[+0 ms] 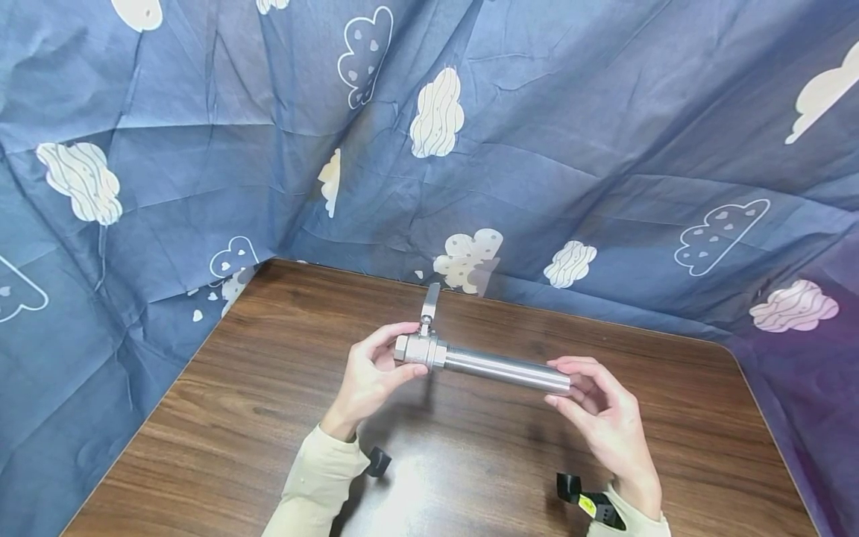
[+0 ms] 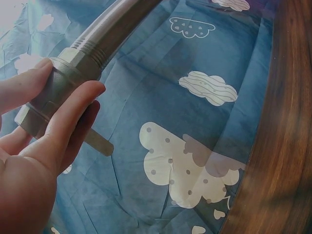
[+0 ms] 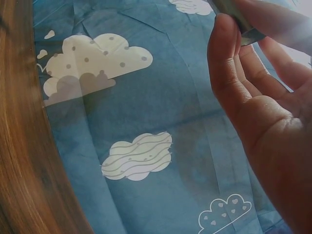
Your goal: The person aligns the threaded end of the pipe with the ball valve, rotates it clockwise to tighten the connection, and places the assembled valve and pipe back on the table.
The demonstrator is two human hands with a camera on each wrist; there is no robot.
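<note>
A metal ball valve (image 1: pixel 419 350) with a flat lever handle (image 1: pixel 431 302) is joined to a threaded steel pipe (image 1: pixel 503 371), and the pair is held above the table. My left hand (image 1: pixel 367 377) grips the valve body between thumb and fingers; in the left wrist view the valve (image 2: pixel 56 90) sits within that grasp, its lever (image 2: pixel 99 142) jutting out beyond the fingers. At the pipe's plain end, my right hand (image 1: pixel 607 418) pinches the tube with thumb and fingers. Only the end of the pipe (image 3: pixel 236 19) shows in the right wrist view.
Beneath the hands lies a brown wood-grain table (image 1: pixel 221 403). A blue cloth (image 1: pixel 537 149) printed with clouds hangs behind it and at both sides. Black wrist devices (image 1: pixel 569 488) project from the sleeves over the tabletop.
</note>
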